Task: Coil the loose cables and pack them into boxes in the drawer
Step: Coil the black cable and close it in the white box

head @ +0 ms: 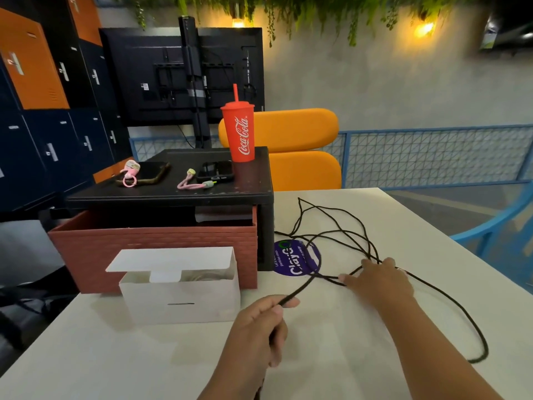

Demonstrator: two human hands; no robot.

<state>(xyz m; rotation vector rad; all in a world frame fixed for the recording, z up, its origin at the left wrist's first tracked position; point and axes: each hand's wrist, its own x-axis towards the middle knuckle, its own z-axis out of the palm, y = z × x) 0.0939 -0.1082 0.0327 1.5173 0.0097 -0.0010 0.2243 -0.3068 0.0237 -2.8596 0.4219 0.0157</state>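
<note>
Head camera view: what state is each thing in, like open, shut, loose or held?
Black cable, loose, uncoiled across the table.
White cardboard box, flap lid open.
Brick-pattern drawer, pulled open.
Coca-Cola cup, upright, lid and straw on.
Left hand, grips the cable.
Right hand, rests on the cable's loops.

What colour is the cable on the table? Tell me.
The cable is plain black; the head view shows it best.

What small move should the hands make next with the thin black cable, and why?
Probably the right hand should draw a first loop toward the left hand, which grips the thin black cable; it lies sprawled uncoiled on the white table.
</note>
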